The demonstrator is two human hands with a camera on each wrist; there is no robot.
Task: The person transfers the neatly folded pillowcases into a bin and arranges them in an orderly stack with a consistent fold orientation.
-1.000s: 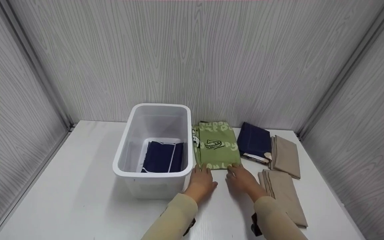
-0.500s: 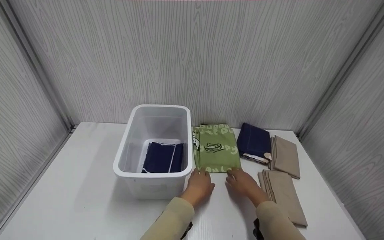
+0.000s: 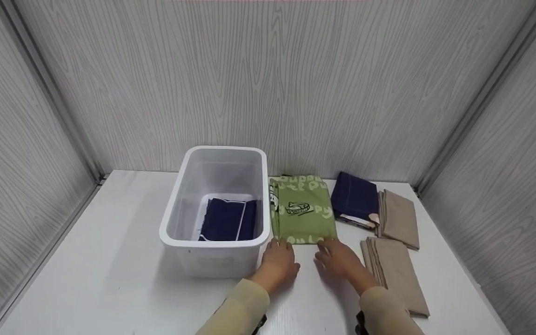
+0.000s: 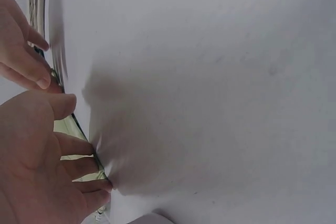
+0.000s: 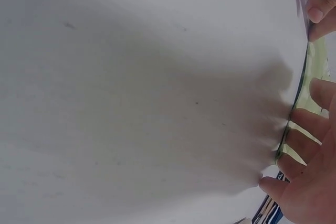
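Observation:
A folded green cloth (image 3: 303,209) with pale lettering and a black drawing lies flat on the table, just right of a white plastic bin (image 3: 217,256). My left hand (image 3: 278,264) rests its fingertips on the cloth's near left corner. At the near right corner, the fingers of my right hand (image 3: 340,260) touch the same edge. In the left wrist view the left fingers (image 4: 79,166) lie fairly straight along the cloth's edge, thumb apart. The right wrist view has the right fingers (image 5: 304,140) extended against that edge too. Neither hand curls round the cloth.
Inside the bin lies a folded navy cloth (image 3: 228,221) with white lines. To the right are another folded navy cloth (image 3: 355,197) and two folded beige cloths, one at the back (image 3: 399,218) and one nearer (image 3: 398,274). Wood-grain panels (image 3: 268,83) enclose the table's back and sides.
The green cloth has slid a little toward me along the table, both hands moving back with it. The bin and the other cloths stay essentially where they were.

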